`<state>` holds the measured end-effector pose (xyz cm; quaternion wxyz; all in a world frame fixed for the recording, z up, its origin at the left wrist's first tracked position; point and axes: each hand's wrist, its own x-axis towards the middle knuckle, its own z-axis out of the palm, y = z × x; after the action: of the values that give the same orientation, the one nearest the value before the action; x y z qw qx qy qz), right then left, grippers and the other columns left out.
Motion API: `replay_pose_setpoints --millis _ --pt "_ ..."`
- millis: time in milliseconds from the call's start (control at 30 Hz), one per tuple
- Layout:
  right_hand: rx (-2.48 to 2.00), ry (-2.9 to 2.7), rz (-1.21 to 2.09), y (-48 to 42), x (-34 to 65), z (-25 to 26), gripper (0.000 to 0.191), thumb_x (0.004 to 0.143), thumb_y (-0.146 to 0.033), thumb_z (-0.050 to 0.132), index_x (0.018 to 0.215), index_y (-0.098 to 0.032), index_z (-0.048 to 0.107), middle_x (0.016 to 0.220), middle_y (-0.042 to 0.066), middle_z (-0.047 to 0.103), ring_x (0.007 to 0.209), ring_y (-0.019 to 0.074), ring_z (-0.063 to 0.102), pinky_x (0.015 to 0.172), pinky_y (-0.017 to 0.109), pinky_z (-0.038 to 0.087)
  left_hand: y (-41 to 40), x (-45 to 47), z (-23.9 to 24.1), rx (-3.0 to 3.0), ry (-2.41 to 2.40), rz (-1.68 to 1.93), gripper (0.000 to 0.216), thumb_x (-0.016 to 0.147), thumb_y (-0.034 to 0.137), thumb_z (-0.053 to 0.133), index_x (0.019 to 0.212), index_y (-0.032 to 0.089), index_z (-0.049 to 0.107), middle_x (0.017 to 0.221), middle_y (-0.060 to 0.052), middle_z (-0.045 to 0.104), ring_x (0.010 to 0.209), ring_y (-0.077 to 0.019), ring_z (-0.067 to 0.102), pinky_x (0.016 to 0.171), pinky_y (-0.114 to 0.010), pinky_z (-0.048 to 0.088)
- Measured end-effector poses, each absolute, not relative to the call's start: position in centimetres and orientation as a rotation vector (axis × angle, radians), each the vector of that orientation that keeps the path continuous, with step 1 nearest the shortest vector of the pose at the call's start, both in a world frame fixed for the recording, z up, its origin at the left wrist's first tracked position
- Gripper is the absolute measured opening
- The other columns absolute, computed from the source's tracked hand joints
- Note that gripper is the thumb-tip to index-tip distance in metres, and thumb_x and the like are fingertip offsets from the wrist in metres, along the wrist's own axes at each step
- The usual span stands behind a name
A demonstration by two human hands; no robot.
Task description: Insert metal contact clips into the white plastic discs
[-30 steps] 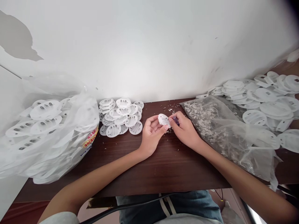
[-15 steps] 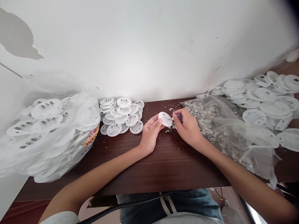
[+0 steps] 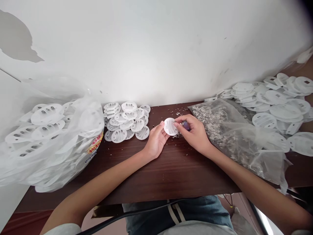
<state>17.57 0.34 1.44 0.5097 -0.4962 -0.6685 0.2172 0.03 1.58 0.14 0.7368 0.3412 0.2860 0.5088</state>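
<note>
My left hand (image 3: 156,138) pinches a round white plastic disc (image 3: 170,126) above the dark wooden table (image 3: 171,169), near its middle. My right hand (image 3: 194,132) is closed round a small purple thing (image 3: 186,125), and its fingertips touch the disc's right edge. Tiny metal bits (image 3: 177,135) lie scattered on the wood just under both hands.
A pile of slotted white discs (image 3: 126,120) lies left of the hands. At far left, a large clear bag (image 3: 49,140) bulges with more discs. A clear bag of small metal pieces (image 3: 227,130) lies on the right, with loose white discs (image 3: 276,107) behind it. A white wall backs the table.
The disc has turned in my left hand, its flat face now toward me. My right hand drew back a little, then closed in on the disc's edge again.
</note>
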Motion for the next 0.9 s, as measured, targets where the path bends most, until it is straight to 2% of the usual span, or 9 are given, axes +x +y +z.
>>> replay_pose_setpoints --millis 133,267,467,633,767,900 --pt "-1.221 -1.646 0.534 0.2 17.5 1.3 0.014 0.100 -0.039 0.067 0.103 -0.028 0.074 0.103 0.006 0.074 0.098 0.0254 0.069 0.080 0.039 0.055 1.7 0.0 0.1 0.749 0.606 1.106 0.034 0.096 0.050 0.074 0.106 0.017 0.076 0.126 -0.011 0.077 0.133 -0.0310 0.066 0.114 -0.043 0.053" --pt "-1.209 -1.645 0.539 0.2 17.4 1.3 0.014 0.100 -0.039 0.066 0.104 -0.028 0.073 0.105 0.006 0.074 0.098 0.0244 0.069 0.077 0.038 0.055 1.7 -0.2 -0.1 0.779 0.618 1.107 0.037 0.097 0.049 0.072 0.118 0.019 0.075 0.131 -0.010 0.075 0.133 -0.0301 0.066 0.114 -0.044 0.052" --pt "-1.335 -1.430 0.645 1.0 18.1 1.1 0.022 0.095 -0.043 0.070 0.106 -0.024 0.074 0.106 0.007 0.076 0.089 0.0223 0.067 0.079 0.038 0.054 1.1 0.1 -0.7 0.965 0.709 1.198 0.054 0.085 0.035 0.087 0.136 0.025 0.068 0.143 -0.008 0.070 0.141 -0.0289 0.060 0.121 -0.046 0.047" --pt "-1.311 -1.303 0.860 1.8 18.6 1.0 0.023 0.086 -0.042 0.078 0.096 -0.022 0.075 0.096 0.005 0.075 0.080 0.0190 0.063 0.073 0.035 0.052 0.4 0.5 -0.6 1.122 0.784 1.277 0.057 0.082 0.029 0.091 0.133 0.026 0.066 0.150 -0.010 0.064 0.141 -0.0286 0.061 0.126 -0.050 0.043" --pt "-1.247 -1.179 1.057 1.9 18.3 0.9 0.028 0.082 -0.047 0.081 0.093 -0.022 0.074 0.089 0.005 0.072 0.074 0.0182 0.062 0.061 0.031 0.049 0.5 0.6 -0.7 1.153 0.796 1.272 0.054 0.082 0.028 0.091 0.128 0.024 0.063 0.143 -0.010 0.067 0.138 -0.0269 0.062 0.127 -0.052 0.041" --pt "-1.249 -1.139 1.047 1.9 18.1 0.6 0.031 0.081 -0.049 0.082 0.094 -0.022 0.074 0.088 0.005 0.073 0.072 0.0175 0.061 0.055 0.029 0.047 0.5 0.6 -1.1 1.174 0.795 1.292 0.053 0.080 0.028 0.092 0.122 0.025 0.060 0.136 -0.009 0.067 0.133 -0.0251 0.064 0.125 -0.052 0.043"
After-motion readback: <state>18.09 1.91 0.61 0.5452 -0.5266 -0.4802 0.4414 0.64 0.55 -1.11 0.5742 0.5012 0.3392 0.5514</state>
